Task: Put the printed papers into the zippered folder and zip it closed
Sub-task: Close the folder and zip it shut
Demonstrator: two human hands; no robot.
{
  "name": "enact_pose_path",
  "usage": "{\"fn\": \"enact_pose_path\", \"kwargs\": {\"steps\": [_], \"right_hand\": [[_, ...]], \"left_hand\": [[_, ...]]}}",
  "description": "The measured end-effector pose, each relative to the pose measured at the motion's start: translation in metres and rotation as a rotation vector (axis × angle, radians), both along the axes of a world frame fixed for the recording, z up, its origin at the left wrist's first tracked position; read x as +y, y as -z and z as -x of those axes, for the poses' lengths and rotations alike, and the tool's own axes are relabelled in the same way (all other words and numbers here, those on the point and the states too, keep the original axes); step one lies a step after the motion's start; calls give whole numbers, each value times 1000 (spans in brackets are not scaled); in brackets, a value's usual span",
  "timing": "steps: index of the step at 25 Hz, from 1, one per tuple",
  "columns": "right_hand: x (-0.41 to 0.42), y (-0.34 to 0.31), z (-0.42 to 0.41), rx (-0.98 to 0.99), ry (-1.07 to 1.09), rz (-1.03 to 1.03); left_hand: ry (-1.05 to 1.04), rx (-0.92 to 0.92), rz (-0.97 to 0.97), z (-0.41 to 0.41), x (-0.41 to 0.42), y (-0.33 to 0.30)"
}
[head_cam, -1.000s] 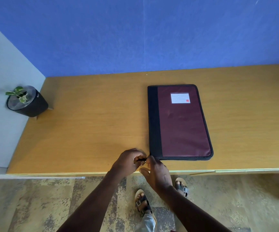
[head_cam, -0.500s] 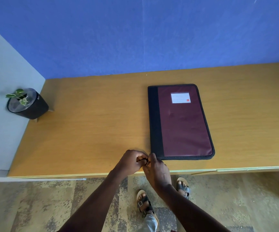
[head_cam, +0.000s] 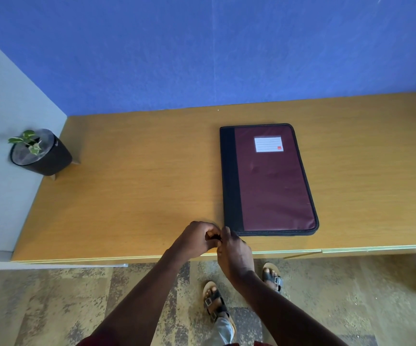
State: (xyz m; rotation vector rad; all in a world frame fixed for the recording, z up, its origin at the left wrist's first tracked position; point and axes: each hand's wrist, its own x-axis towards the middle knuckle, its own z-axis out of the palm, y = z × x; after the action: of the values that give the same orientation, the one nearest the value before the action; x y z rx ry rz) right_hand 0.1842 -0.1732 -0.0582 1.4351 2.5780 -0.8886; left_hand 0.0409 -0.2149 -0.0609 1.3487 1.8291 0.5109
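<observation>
Both hands are meeting at the near left corner of the zippered folder (head_cam: 274, 181), and very little is changing from a second ago: the left hand (head_cam: 197, 239) is staying curled, pinching a small dark piece that looks like the zipper pull (head_cam: 216, 237), while the right hand (head_cam: 234, 250) is sliding in a touch closer, its fingertips now pressing the folder's corner and nearly touching the left knuckles. The folder itself is lying flat and shut on the counter (head_cam: 139, 191), maroon cover up, label toward the far end, and it is barely shifting. No loose papers are showing anywhere, so they are presumably inside already, and the zip seems to be reaching its end stop at this corner. Both forearms are coming in from below, converging in a narrow V over the counter's front edge, wrists low. A potted plant (head_cam: 39, 152) is sitting well apart at the far left.
</observation>
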Motion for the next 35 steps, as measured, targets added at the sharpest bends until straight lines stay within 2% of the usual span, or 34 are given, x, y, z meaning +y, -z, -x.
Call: {"fn": "enact_pose_path", "kwargs": {"steps": [5, 9, 17, 23, 29, 35], "right_hand": [[-1, -1, -9, 15, -102, -161], [2, -4, -10, 8, -123, -258], [1, -7, -8, -34, -45, -125], [6, -5, -6, -64, -29, -89], [19, -5, -28, -49, 9, -121], [42, 3, -67, -71, 91, -234]], "left_hand": [[76, 109, -58, 0, 1, -4], [76, 134, -31, 2, 3, -2], [30, 35, 15, 5, 4, -1], [29, 34, 13, 10, 6, -1], [23, 102, -29, 11, 3, -4], [11, 125, 13, 7, 5, -6]]}}
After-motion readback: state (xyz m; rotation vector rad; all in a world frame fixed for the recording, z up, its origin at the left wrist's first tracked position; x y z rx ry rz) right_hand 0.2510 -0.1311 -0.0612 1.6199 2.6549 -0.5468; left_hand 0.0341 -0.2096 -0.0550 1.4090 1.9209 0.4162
